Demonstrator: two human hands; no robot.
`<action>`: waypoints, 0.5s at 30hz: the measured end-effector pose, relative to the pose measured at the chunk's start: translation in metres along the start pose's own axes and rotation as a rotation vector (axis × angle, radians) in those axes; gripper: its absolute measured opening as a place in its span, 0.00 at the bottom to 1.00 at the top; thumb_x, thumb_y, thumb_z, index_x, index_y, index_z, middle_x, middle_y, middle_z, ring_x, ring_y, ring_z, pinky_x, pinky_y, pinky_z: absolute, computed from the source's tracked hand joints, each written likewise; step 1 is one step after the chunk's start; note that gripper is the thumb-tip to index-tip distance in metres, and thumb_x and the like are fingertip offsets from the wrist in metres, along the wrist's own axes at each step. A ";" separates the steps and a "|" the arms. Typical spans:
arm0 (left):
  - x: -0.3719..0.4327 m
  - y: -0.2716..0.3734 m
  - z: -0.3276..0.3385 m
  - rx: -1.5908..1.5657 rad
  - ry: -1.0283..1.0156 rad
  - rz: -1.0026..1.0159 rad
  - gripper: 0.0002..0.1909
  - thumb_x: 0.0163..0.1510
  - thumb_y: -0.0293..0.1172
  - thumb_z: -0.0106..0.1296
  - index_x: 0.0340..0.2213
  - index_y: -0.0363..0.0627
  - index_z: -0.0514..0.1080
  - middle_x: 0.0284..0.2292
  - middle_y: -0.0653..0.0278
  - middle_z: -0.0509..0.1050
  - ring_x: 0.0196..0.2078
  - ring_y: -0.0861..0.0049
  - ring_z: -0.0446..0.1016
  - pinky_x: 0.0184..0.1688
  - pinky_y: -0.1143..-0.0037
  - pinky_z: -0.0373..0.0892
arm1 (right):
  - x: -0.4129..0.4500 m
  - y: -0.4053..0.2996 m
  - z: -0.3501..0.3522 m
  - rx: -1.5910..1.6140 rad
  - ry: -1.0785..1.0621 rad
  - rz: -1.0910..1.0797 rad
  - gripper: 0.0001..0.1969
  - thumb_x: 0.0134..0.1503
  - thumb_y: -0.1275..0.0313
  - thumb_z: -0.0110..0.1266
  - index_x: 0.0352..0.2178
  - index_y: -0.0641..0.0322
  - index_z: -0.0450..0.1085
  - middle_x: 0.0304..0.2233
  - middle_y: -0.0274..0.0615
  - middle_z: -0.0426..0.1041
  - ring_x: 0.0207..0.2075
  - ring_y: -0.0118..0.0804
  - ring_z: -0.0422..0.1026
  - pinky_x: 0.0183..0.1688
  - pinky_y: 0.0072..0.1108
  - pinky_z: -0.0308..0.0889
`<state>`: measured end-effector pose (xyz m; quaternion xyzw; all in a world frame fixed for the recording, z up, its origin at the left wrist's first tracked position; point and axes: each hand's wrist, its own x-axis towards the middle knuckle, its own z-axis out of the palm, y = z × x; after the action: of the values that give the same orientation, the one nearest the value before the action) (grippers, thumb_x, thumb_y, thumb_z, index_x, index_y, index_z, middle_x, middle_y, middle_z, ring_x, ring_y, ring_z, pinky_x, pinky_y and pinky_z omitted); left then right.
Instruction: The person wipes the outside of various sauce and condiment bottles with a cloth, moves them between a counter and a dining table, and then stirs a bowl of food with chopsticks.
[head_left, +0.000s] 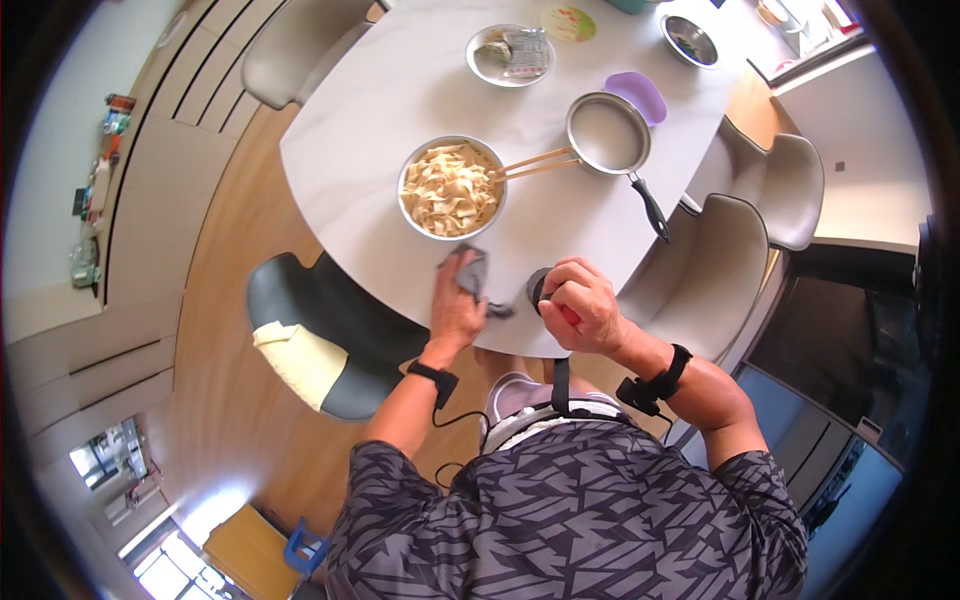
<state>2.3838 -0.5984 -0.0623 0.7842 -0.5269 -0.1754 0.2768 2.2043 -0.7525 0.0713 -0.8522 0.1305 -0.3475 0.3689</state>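
My left hand is on the table's near edge with a crumpled dark grey cloth at its fingers, blurred by motion. My right hand is curled around a dark, rounded object. A bit of red shows under its fingers, but the grip hides most of the object. Just beyond my left hand stands a white bowl heaped with wide flat noodles. Wooden chopsticks reach from the bowl to the rim of a steel saucepan with a black handle.
The white marbled table also bears a plate with a plastic packet, a purple dish and a steel bowl. A dark chair with a yellow cloth stands at left, a beige chair at right.
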 end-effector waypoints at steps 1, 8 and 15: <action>-0.013 -0.023 -0.010 0.091 0.020 -0.021 0.28 0.50 0.35 0.54 0.50 0.30 0.68 0.64 0.55 0.54 0.65 0.53 0.50 0.67 0.62 0.48 | 0.002 -0.002 0.002 0.015 0.004 -0.012 0.11 0.42 0.80 0.60 0.19 0.60 0.63 0.26 0.40 0.70 0.29 0.44 0.70 0.32 0.30 0.68; 0.049 -0.117 -0.065 0.361 0.158 -0.063 0.34 0.57 0.37 0.48 0.61 0.36 0.54 0.64 0.53 0.53 0.66 0.51 0.47 0.68 0.61 0.44 | 0.006 0.002 0.000 -0.009 -0.024 -0.004 0.09 0.41 0.80 0.59 0.20 0.61 0.64 0.26 0.42 0.70 0.29 0.44 0.70 0.31 0.30 0.67; 0.203 -0.182 -0.076 0.422 0.166 0.045 0.34 0.56 0.43 0.47 0.61 0.42 0.57 0.65 0.58 0.52 0.67 0.51 0.45 0.66 0.51 0.42 | 0.013 0.002 -0.004 -0.043 -0.089 0.078 0.09 0.44 0.78 0.59 0.22 0.60 0.63 0.29 0.43 0.71 0.31 0.47 0.71 0.36 0.34 0.68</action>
<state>2.6374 -0.7137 -0.1120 0.8243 -0.5450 0.0099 0.1529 2.2108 -0.7620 0.0781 -0.8688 0.1543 -0.2917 0.3691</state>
